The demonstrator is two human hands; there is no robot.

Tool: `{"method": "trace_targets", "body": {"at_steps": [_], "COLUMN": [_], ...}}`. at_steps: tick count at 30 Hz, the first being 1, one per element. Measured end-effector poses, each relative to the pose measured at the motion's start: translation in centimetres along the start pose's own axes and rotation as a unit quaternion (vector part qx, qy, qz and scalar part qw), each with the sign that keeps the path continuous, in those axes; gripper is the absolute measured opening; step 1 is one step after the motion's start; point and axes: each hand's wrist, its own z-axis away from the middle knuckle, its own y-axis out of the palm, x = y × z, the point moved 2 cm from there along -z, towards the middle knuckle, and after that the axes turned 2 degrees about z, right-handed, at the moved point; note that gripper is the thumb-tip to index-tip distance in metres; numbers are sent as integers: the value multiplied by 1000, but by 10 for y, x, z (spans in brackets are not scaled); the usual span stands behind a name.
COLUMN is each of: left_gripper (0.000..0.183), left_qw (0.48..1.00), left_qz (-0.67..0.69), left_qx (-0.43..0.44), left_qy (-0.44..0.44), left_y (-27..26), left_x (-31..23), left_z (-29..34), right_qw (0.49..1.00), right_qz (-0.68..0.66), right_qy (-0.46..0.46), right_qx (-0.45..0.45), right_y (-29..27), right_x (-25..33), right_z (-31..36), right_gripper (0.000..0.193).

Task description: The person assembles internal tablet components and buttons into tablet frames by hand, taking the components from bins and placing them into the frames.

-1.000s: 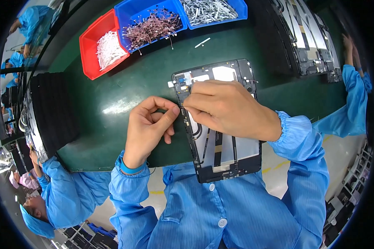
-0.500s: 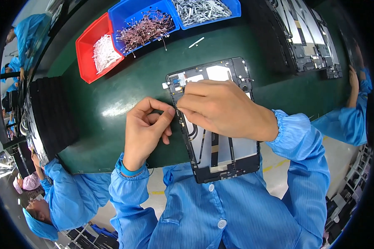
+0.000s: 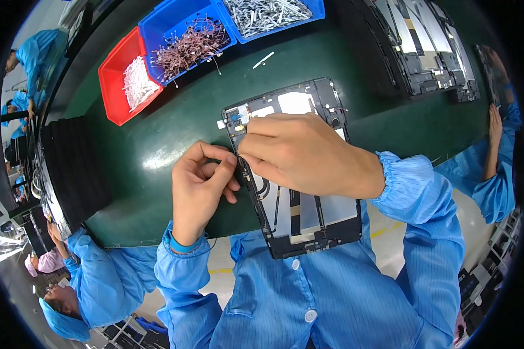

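An opened tablet (image 3: pixel 326 216) lies in front of me, its inner side with ribbon cables and small boards facing up. Its near end reaches past the table's front edge. My left hand (image 3: pixel 199 183) is closed in a pinch, thumb and forefinger meeting at the tablet's left side edge. Over the tablet's upper left part lies my right hand (image 3: pixel 308 152), its fingertips pinched together at the same spot on that edge. Whatever sits between the fingertips is too small or hidden to make out. A small white tab (image 3: pixel 221 124) sticks out from the tablet's upper left corner.
At the back stand a red bin (image 3: pixel 109 93) of white pieces, a blue bin (image 3: pixel 152 36) of reddish wired parts and a blue bin (image 3: pixel 244 38) of metallic strips. Stacked tablets (image 3: pixel 428 64) lie far right, a dark stack (image 3: pixel 75 168) left. Co-workers (image 3: pixel 108 262) sit both sides.
The view has shifted slightly, so the bins and tablet appear a little further left. Both hands keep pinching at the tablet's left edge.
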Motion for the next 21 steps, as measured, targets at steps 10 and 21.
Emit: {"method": "trace_targets", "body": {"at_steps": [10,21], "left_gripper": [6,18], "left_qw": [1000,999], "left_qz": [-12,-38], "left_qx": [-18,19], "left_qy": [3,-6], "left_y": [4,0], "left_x": [-3,-5], "left_z": [0,-5], "right_qw": [1000,995], "right_qz": [-3,17], "right_qy": [-4,100], "right_qx": [-8,-15], "right_y": [-1,-11], "right_x": [2,13], "right_z": [1,1], "right_gripper": [12,6]}}
